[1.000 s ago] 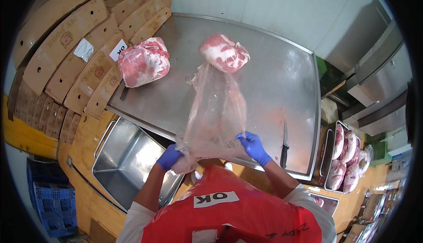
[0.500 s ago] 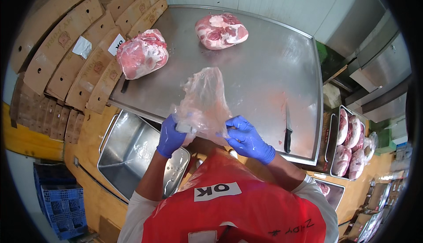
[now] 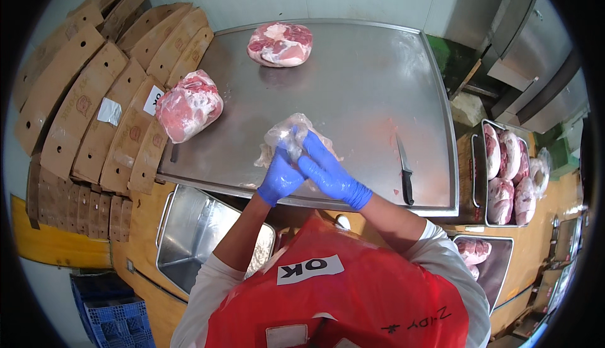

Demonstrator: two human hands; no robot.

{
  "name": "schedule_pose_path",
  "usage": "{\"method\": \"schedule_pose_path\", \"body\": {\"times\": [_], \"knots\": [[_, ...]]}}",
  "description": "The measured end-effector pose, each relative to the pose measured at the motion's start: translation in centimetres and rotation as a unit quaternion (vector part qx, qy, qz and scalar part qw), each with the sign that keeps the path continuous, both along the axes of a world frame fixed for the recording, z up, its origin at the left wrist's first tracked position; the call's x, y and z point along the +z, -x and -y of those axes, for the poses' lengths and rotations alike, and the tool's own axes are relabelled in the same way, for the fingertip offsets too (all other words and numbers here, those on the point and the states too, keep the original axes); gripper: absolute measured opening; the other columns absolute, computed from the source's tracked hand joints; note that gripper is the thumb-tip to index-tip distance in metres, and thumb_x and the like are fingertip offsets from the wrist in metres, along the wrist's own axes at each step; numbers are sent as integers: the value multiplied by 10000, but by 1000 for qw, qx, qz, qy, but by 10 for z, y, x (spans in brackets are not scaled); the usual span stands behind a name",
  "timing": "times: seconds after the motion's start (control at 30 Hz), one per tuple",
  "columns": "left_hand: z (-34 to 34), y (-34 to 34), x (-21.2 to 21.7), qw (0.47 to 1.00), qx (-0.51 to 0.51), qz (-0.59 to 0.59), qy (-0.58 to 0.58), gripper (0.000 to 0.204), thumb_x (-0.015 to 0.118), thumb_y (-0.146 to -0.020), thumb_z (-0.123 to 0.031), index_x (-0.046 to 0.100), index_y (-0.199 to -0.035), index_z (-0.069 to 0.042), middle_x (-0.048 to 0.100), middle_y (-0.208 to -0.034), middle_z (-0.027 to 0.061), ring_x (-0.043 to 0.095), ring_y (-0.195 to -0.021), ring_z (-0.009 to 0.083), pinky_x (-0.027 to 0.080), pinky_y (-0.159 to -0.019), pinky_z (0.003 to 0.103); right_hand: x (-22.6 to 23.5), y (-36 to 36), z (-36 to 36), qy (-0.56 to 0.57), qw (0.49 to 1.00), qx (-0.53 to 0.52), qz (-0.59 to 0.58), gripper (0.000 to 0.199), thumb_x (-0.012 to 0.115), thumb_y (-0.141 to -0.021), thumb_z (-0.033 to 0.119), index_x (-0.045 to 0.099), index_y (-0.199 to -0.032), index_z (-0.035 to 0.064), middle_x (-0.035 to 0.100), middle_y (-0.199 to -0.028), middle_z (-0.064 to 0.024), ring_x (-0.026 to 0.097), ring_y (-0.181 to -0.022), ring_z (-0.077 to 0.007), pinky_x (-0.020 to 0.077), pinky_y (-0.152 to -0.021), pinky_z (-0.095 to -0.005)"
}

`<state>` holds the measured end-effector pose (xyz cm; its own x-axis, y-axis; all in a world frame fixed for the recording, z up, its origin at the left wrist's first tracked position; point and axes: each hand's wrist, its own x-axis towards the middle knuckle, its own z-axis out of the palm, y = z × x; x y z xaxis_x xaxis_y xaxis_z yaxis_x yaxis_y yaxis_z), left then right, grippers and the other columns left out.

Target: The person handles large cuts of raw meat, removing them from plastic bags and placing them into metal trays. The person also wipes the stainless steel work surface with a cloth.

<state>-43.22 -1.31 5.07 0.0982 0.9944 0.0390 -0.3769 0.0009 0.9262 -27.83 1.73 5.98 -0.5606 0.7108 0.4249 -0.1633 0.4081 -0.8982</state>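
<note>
Left hand (image 3: 280,178), right hand (image 3: 329,173) partly hide plastic film (image 3: 282,133), fingers bunching it; earlier stretched toward twelve o'clock, now crumpled.

Glossy red apron (image 3: 378,291), white label (image 3: 309,270), black handwritten marks (image 3: 416,323), white sleeves (image 3: 450,266), blue-gloved fingers (image 3: 319,152), white shoe (image 3: 343,222)

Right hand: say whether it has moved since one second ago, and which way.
Yes: the right hand has shifted left, farther from the metal table's right rim, and forward, farther in from its front edge.
</note>
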Motion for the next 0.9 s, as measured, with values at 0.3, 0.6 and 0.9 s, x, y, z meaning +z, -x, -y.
{"method": "schedule_pose_path", "body": {"times": [0.3, 0.6, 0.9], "knots": [[-39, 65, -126, 983, 115, -92, 111, 351, 629, -976, -141, 571, -1319, -91, 625, -1187, 21, 641, -1054, 205, 538, -904, 343, -56, -73, -45, 101, 988, -35, 112, 398, 594, -1023, 285, 646, -1270, -22, 655, -1272, -196, 621, -1185, -259, 465, -1027, -355], [13, 123, -148, 852, 134, -283, 420, 597, 705, -889, -564, 620, -1190, -56, 651, -1031, 125, 676, -859, 250, 556, -714, 383, -154, -186, -33, 179, 917, -84, 346, 459, 694, -943, 370, 695, -1194, -14, 718, -1126, -220, 708, -1050, -316, 548, -905, -369], [-3, 79, -81, 513, -2, -856, 68, 1057, 838, -651, -592, 412, -1487, -106, 375, -1519, 221, 386, -1382, 442, 382, -1067, 602, -170, -193, -48, 46, 907, -13, 418, 456, 684, -923, 433, 711, -1193, 67, 708, -1161, -188, 686, -1056, -356, 537, -948, -414]]}}
